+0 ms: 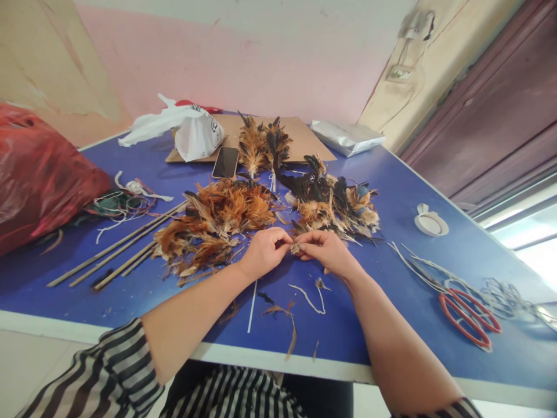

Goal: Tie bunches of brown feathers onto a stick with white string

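Note:
Both my hands meet over the blue table, fingertips almost touching. My left hand (267,251) is closed in a pinch, and my right hand (324,251) pinches from the other side. Between them is a small pale feather tuft (295,249), partly hidden by the fingers. Just beyond my left hand lies a heap of orange-brown feathers (237,206). A second heap, of black and tan feathers (331,200), spreads beyond my right hand. Below the hands are a bent piece of white string (310,299), a thin white stick (252,307) and loose feather scraps (292,337).
Several wooden sticks (126,249) and tangled string (126,200) lie left, near a red plastic bag (39,180). Behind are a phone (226,162), bound feather bundles (252,145) on cardboard (307,139), a white bag (198,136) and a silver packet (348,138). Red-handled scissors (467,313) and tape (430,223) sit right.

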A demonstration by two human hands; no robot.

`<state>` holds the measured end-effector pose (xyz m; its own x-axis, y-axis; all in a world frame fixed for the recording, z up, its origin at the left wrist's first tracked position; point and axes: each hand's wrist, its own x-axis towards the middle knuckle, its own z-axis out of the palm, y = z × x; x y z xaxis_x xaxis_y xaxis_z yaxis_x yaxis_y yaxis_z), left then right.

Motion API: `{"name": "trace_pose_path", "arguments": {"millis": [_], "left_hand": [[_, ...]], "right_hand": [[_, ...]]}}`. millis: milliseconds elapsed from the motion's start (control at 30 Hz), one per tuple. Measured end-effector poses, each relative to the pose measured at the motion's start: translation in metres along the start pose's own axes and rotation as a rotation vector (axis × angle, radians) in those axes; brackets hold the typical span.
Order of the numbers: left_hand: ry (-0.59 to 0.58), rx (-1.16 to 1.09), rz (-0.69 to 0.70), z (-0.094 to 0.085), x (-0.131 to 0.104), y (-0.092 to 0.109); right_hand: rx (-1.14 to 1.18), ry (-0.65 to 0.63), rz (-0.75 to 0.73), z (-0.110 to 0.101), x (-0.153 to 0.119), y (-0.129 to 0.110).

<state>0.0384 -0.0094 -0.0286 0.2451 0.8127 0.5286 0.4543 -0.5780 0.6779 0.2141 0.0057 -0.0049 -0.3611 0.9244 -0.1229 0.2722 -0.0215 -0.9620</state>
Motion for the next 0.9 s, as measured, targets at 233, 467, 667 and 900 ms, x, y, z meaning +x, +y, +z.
{"name": "trace_pose_path", "arguments": {"millis": [233,467,667,900], "left_hand": [[0.003,0.01,-0.1,-0.0015,0.0023,-0.0055],[-0.029,0.063,-0.072,-0.0023,0.0023,-0.0069],[-0.053,0.069,-0.105,-0.0048,0.0038,-0.0041],[-0.065,0.032,-0.143,-0.0049,0.0028,-0.0054]], "right_hand": [[-0.012,0.172,-0.029,-0.0085,-0.0024,-0.0046],[-0.198,0.305,-0.169,-0.0041,-0.0049,-0.0048],[-0.289,0.343,-0.266,-0.0018,-0.0053,-0.0025],[-0.269,0.338,-0.186,-0.0018,-0.0057,-0.0022]]}}
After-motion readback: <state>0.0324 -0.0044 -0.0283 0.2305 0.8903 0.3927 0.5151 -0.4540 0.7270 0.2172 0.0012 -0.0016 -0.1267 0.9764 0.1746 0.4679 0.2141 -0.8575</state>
